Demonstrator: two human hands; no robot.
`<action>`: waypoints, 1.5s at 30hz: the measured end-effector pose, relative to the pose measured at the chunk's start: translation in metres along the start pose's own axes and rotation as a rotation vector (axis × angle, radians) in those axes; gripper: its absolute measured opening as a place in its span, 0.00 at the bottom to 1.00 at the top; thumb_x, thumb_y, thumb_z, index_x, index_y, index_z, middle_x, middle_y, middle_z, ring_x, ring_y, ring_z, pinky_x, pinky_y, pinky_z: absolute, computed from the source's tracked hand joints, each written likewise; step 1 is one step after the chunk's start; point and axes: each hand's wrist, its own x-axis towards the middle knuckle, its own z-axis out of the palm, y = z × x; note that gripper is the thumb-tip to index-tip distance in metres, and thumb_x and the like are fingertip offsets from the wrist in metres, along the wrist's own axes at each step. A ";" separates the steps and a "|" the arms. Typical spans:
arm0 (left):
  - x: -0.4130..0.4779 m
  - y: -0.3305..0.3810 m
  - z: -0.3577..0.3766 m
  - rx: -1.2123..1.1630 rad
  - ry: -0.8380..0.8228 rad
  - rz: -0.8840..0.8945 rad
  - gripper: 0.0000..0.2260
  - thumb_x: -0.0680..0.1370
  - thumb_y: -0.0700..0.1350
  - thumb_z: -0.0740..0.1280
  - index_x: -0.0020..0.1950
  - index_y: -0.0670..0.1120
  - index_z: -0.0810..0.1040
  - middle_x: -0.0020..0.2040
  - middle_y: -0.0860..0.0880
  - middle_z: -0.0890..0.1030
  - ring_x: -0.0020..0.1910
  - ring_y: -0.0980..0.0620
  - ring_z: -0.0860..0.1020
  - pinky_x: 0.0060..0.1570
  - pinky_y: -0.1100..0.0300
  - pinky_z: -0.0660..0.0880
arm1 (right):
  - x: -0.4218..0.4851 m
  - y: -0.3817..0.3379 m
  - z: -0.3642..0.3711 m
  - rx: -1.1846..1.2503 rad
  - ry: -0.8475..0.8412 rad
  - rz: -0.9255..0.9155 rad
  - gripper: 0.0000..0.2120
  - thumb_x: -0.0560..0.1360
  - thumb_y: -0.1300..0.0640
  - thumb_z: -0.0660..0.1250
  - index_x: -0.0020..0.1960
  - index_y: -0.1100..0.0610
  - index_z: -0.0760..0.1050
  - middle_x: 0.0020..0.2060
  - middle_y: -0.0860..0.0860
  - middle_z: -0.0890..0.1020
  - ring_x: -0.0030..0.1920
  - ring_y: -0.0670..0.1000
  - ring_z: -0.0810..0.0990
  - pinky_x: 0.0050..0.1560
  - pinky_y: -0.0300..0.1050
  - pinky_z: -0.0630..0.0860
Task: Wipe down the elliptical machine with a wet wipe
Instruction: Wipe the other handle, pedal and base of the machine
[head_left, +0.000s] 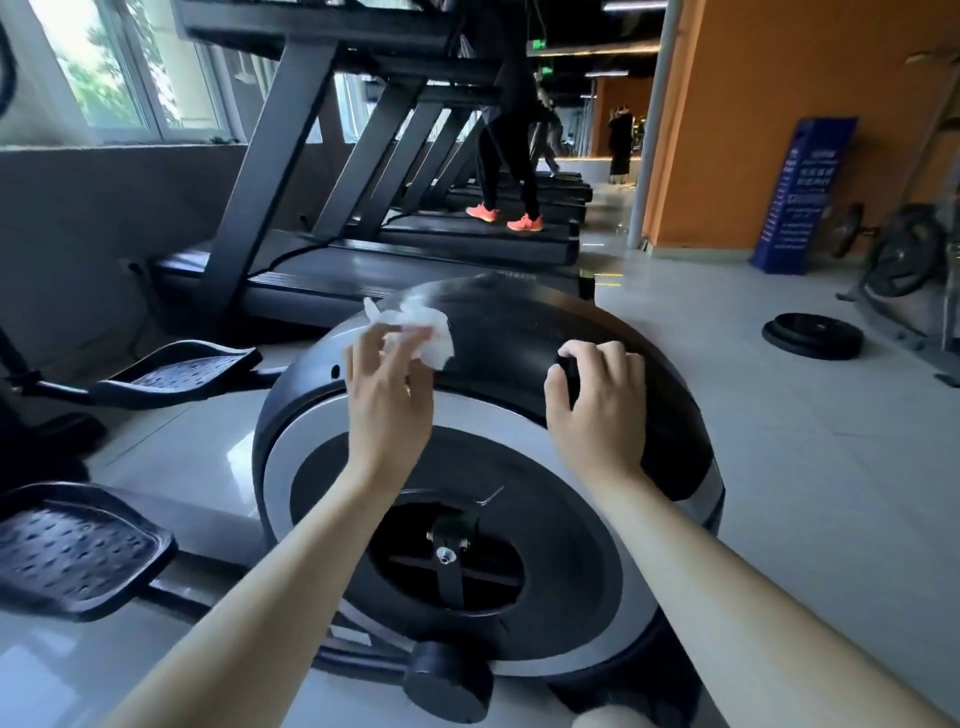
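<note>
The elliptical machine's round black and silver flywheel housing (519, 332) fills the middle of the head view. A crumpled white wet wipe (428, 330) lies against the housing's upper left curve, and my left hand (387, 387) holds it there with its fingertips. My right hand (595, 402) rests on the black top of the housing to the right, fingers loosely curled over the surface, holding nothing. Two black foot pedals (78, 545) (182, 369) of the machine lie to the left.
A row of black treadmills (363, 244) stands behind the housing, and a person in orange shoes (506, 218) walks on one. A weight plate (813, 335) lies on the tiled floor at right, near a weight rack (904, 260) and a blue sign (802, 197).
</note>
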 end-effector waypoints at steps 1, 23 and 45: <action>0.010 -0.004 0.000 0.042 -0.019 -0.032 0.15 0.81 0.36 0.63 0.66 0.46 0.80 0.66 0.46 0.76 0.67 0.44 0.68 0.68 0.53 0.65 | 0.000 -0.002 0.002 0.018 -0.005 0.019 0.10 0.78 0.53 0.63 0.54 0.56 0.79 0.47 0.53 0.77 0.48 0.57 0.70 0.51 0.53 0.72; 0.020 0.069 0.068 0.219 -0.255 0.274 0.15 0.79 0.40 0.61 0.63 0.44 0.80 0.61 0.47 0.83 0.69 0.46 0.75 0.75 0.48 0.61 | 0.043 0.005 -0.002 0.228 -0.117 0.351 0.16 0.74 0.66 0.61 0.49 0.53 0.85 0.45 0.45 0.85 0.51 0.52 0.80 0.49 0.45 0.76; 0.024 0.087 0.086 0.247 -0.326 0.523 0.20 0.79 0.47 0.54 0.60 0.47 0.83 0.56 0.48 0.85 0.63 0.49 0.80 0.70 0.51 0.64 | 0.032 0.025 -0.020 0.271 -0.125 0.391 0.14 0.76 0.70 0.60 0.56 0.61 0.81 0.50 0.53 0.81 0.50 0.53 0.77 0.44 0.31 0.66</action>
